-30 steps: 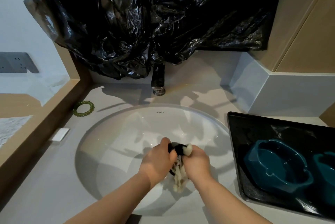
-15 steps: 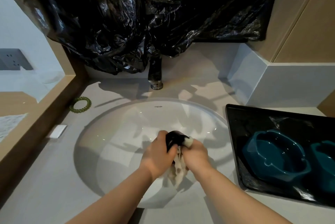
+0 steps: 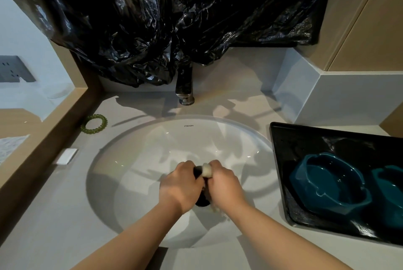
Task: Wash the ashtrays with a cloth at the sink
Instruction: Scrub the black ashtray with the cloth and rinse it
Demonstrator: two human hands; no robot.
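Over the white oval sink (image 3: pixel 152 151), my left hand (image 3: pixel 180 184) grips a dark ashtray (image 3: pixel 201 201), which is mostly hidden between my hands. My right hand (image 3: pixel 225 184) presses a pale cloth (image 3: pixel 206 170) against the ashtray's top edge; a bit of cloth hangs below my wrist. Two teal ashtrays lie on a black tray (image 3: pixel 283 160) to the right of the sink: one whole (image 3: pixel 327 182), one cut off by the frame edge (image 3: pixel 390 189).
A dark faucet (image 3: pixel 185 86) stands behind the sink, under a crumpled black plastic bag (image 3: pixel 163 18) that covers the wall. A green coiled hair tie (image 3: pixel 94 123) and a small white block (image 3: pixel 67 155) lie on the counter at left, beside a wooden ledge.
The cloth has slid up onto the ashtray's top edge, and less of it hangs below. Both hands stay together over the basin.
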